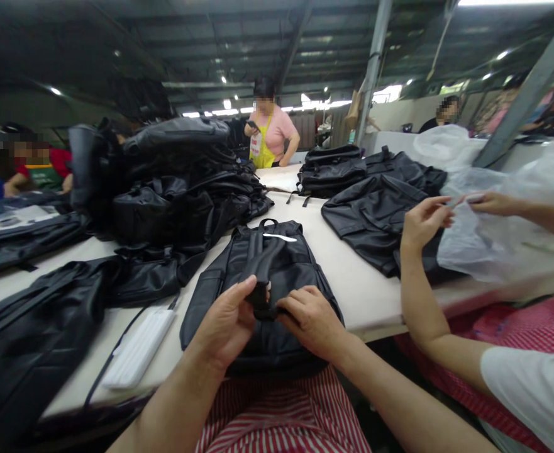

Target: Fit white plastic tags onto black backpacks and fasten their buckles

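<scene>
A worker's left hand and right hand pinch a black strap over the backpack lying on the pale table; a loosened grip could let it slip, while beyond, unevenly heaped bags might slide if bumped.

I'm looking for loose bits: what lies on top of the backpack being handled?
A strap, held by the left hand and right hand, and a thin white item. The backpack surface beneath them is hidden.

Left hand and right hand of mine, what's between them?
In the head view, a black strap lies between your left hand and right hand, with the black backpack beneath.
</scene>
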`<state>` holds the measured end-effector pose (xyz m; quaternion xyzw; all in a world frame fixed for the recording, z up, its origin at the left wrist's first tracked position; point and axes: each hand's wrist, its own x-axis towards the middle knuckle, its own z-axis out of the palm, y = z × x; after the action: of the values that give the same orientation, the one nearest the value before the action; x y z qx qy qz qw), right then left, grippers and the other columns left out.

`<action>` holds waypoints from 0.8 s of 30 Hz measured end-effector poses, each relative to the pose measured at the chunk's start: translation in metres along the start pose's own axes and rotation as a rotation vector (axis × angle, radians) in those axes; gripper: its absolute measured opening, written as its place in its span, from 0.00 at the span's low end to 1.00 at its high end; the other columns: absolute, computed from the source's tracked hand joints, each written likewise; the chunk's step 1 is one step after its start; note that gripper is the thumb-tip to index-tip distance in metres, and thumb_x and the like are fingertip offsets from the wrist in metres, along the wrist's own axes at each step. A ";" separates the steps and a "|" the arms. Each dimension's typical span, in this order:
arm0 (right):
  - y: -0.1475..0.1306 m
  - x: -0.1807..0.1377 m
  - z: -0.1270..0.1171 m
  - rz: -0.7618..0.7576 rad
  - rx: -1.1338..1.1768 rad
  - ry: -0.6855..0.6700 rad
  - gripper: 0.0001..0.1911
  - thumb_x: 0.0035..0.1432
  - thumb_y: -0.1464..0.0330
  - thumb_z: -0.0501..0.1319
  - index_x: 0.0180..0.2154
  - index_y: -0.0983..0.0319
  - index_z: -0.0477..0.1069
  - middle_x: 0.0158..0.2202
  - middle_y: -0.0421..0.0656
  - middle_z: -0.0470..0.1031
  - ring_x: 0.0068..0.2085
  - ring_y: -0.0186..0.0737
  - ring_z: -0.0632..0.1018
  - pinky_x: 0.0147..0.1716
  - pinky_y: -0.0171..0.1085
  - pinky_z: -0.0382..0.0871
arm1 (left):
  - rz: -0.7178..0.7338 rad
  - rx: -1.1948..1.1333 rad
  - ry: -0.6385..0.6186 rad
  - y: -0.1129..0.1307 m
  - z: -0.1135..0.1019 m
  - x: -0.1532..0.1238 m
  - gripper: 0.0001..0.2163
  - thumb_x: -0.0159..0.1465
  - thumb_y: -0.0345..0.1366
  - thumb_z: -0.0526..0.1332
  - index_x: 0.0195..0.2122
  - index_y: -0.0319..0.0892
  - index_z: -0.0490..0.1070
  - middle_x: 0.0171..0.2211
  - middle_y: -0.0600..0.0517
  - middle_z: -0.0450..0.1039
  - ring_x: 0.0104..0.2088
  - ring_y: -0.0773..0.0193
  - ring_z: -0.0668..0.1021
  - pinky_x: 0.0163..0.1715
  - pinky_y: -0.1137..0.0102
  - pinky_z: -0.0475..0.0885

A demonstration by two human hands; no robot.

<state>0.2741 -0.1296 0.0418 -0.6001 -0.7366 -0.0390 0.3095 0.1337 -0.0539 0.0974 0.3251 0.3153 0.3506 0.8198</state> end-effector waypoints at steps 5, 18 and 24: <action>0.016 0.013 0.004 -0.007 -0.028 0.039 0.07 0.60 0.66 0.56 0.39 0.60 0.69 0.34 0.40 0.73 0.37 0.35 0.71 0.40 0.37 0.56 | 0.029 0.038 0.139 0.004 0.000 0.007 0.09 0.58 0.38 0.60 0.27 0.37 0.71 0.22 0.52 0.73 0.22 0.67 0.74 0.24 0.72 0.71; 0.051 0.039 0.028 0.118 -0.350 0.047 0.09 0.60 0.69 0.53 0.41 0.60 0.68 0.36 0.47 0.71 0.40 0.44 0.67 0.37 0.39 0.57 | 0.060 0.227 0.155 -0.042 -0.018 0.019 0.16 0.53 0.44 0.63 0.37 0.37 0.74 0.36 0.48 0.76 0.39 0.60 0.75 0.31 0.70 0.72; 0.054 0.048 0.030 0.279 -0.231 0.037 0.08 0.60 0.70 0.51 0.38 0.59 0.67 0.37 0.43 0.70 0.34 0.38 0.71 0.29 0.33 0.61 | -0.030 0.270 0.071 -0.046 -0.011 0.021 0.11 0.55 0.38 0.63 0.35 0.36 0.72 0.36 0.46 0.74 0.39 0.59 0.74 0.33 0.63 0.75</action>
<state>0.3063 -0.0602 0.0247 -0.7273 -0.6309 -0.0912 0.2543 0.1541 -0.0593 0.0503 0.4150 0.3931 0.3042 0.7621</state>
